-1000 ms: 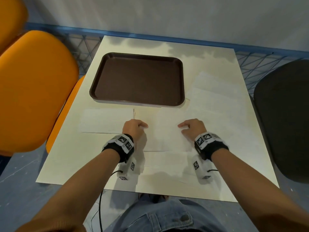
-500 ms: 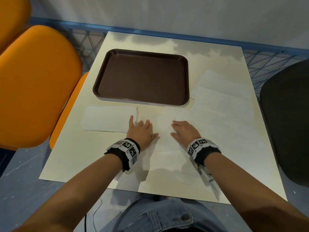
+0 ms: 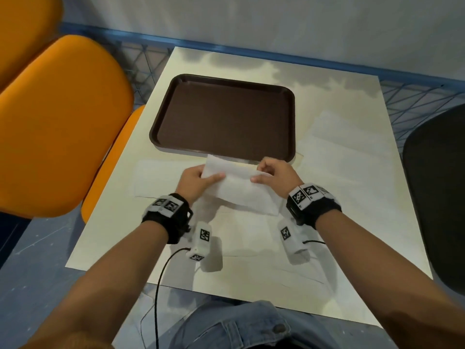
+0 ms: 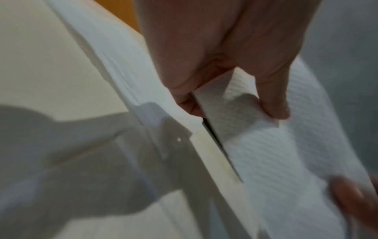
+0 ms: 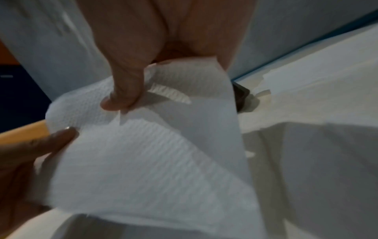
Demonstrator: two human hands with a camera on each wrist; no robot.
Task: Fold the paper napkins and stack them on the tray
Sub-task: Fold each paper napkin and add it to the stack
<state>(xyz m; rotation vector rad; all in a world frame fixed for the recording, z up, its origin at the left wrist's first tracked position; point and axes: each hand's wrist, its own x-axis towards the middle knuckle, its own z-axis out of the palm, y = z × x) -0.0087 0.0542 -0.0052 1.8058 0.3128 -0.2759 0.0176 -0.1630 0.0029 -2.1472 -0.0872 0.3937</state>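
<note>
Napkin (image 3: 239,190) is held up off the table (image 3: 176,250), just near of the tray (image 3: 292,127) — long axis left to right. Left hand (image 3: 195,178) pinches the far-left corner, thumb on top; right hand (image 3: 275,173) pinches the far-right corner likewise. The near edge is seen resting on the table. The tray is bare. A fold is judged under way — the far edge would be brought toward the near edge, both hands equally placed. More napkins (image 3: 352,157) are spread at right
</note>
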